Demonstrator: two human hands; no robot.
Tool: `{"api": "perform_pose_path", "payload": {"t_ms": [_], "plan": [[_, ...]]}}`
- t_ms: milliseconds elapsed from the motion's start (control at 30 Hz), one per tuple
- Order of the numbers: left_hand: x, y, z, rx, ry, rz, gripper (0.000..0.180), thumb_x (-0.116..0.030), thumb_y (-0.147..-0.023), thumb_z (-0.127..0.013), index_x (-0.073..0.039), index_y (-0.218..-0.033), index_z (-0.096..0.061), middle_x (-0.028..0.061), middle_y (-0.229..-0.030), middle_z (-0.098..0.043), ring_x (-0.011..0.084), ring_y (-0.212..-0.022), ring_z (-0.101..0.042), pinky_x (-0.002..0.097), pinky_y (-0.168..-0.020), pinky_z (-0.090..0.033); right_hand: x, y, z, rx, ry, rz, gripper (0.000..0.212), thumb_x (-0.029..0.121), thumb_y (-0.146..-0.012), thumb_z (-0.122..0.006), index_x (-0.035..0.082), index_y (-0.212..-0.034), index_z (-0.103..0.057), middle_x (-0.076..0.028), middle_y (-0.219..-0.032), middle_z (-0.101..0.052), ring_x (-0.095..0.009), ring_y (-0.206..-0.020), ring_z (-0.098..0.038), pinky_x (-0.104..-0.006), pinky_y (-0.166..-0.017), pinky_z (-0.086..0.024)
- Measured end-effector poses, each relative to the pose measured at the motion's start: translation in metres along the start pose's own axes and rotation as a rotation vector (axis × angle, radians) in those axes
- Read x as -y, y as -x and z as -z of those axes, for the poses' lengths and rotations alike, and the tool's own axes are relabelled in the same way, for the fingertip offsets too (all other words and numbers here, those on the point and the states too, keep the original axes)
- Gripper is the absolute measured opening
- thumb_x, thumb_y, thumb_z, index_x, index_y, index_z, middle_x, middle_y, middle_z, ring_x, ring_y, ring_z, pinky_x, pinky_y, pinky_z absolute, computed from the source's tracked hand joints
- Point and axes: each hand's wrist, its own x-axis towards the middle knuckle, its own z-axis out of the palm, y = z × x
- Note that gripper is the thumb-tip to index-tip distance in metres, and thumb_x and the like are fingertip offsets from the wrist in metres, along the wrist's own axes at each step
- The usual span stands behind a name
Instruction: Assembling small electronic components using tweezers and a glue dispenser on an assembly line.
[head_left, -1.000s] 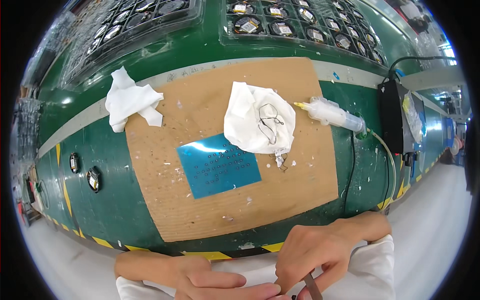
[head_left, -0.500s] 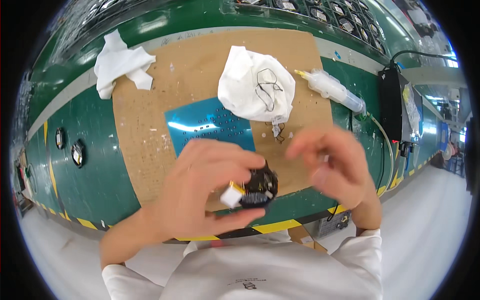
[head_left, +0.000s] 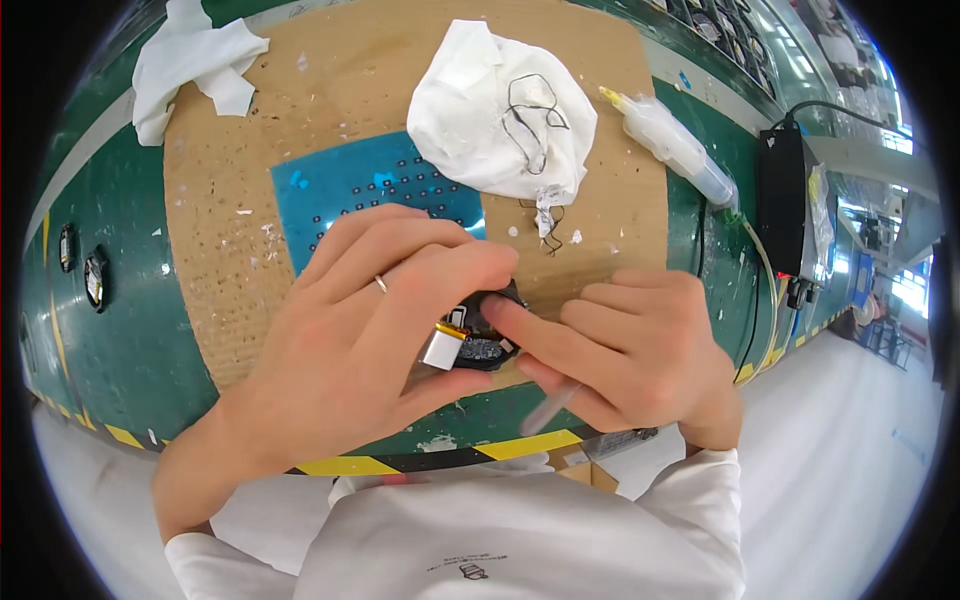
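Note:
My left hand (head_left: 370, 320) is closed around the rim of a small black electronic housing (head_left: 487, 353), whose open inside shows a circuit board. A silver pouch battery (head_left: 442, 347) with a yellow-orange edge sticks out of its left side. The index fingertip of my right hand (head_left: 640, 350) presses into the housing. Under that hand's curled fingers a slim pale grey tool (head_left: 550, 408) juts out, blurred, its kind unclear. Beyond my left hand lies a blue sheet (head_left: 330, 180) carrying rows of small dark square pieces.
Brown cardboard (head_left: 230, 200) covers the green bench (head_left: 125, 370). On it rest a white cloth (head_left: 480, 130) with a thin black loop and another white cloth (head_left: 200, 65). A dispensing syringe (head_left: 675, 145) with a hose lies right, near a black box (head_left: 785, 205). Two black housings (head_left: 95, 280) lie left.
My right hand has come in from the right to the housing, and its index finger now touches inside it. The whole view has shifted, with the bench things appearing higher and further left.

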Motion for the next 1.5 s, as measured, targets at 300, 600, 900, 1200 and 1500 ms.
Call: {"api": "perform_pose_path", "payload": {"t_ms": [300, 600, 900, 1200, 1500], "plan": [[-0.004, 0.003, 0.002, 0.031, -0.018, 0.025, 0.068, -0.023, -0.067, -0.093, -0.004, -0.124, -0.061, 0.0076, -0.118, -0.071, 0.0301, -0.110, -0.064, 0.0473, -0.100, -0.047, -0.009, -0.001, 0.005, 0.040, -0.517, -0.092, 0.021, 0.004, -0.077, -0.077, 0.008, -0.097, -0.074, 0.000, -0.066, -0.062, -0.017, -0.053, -0.058, -0.0295, -0.046, -0.042], [-0.002, 0.002, -0.002, -0.015, 0.030, 0.000, 0.065, -0.022, -0.067, -0.091, -0.002, -0.122, -0.062, 0.0084, -0.116, -0.070, 0.0308, -0.108, -0.064, 0.0495, -0.100, -0.049, 0.000, -0.003, -0.011, -0.009, -0.069, -0.004, 0.029, 0.002, -0.068, -0.075, 0.003, -0.098, -0.076, 0.003, -0.058, -0.048, -0.013, -0.045, -0.046, -0.0266, -0.042, -0.032], [-0.008, 0.003, 0.003, 0.092, -0.273, -0.155, 0.039, -0.028, -0.078, -0.081, -0.006, -0.109, -0.070, 0.0074, -0.122, -0.070, 0.0281, -0.114, -0.063, 0.0478, -0.102, -0.050, -0.020, -0.002, 0.025, -0.241, -0.611, -0.256, 0.020, -0.003, -0.080, -0.065, -0.004, -0.098, -0.075, -0.005, -0.070, -0.069, -0.011, -0.050, -0.054, -0.0246, -0.048, -0.041], [-0.016, -0.004, 0.012, 0.087, -0.082, -0.024, 0.047, -0.035, -0.076, -0.086, -0.008, -0.110, -0.068, 0.0076, -0.126, -0.067, 0.0307, -0.120, -0.058, 0.0484, -0.104, -0.046, -0.021, 0.000, 0.015, -0.129, -0.799, -0.200, 0.038, 0.021, -0.107, -0.044, -0.004, -0.104, -0.072, -0.015, -0.096, -0.071, -0.026, -0.079, -0.062, -0.0363, -0.075, -0.051], [-0.022, -0.001, 0.006, 0.054, 0.129, -0.100, 0.015, -0.015, -0.080, -0.083, -0.010, -0.088, -0.070, 0.0012, -0.109, -0.065, 0.0264, -0.114, -0.059, 0.0430, -0.096, -0.048, -0.001, -0.007, 0.002, -0.095, -0.774, 0.030, 0.014, 0.010, -0.095, -0.073, -0.004, -0.096, -0.075, -0.014, -0.090, -0.074, -0.027, -0.074, -0.070, -0.0340, -0.064, -0.056]]}}
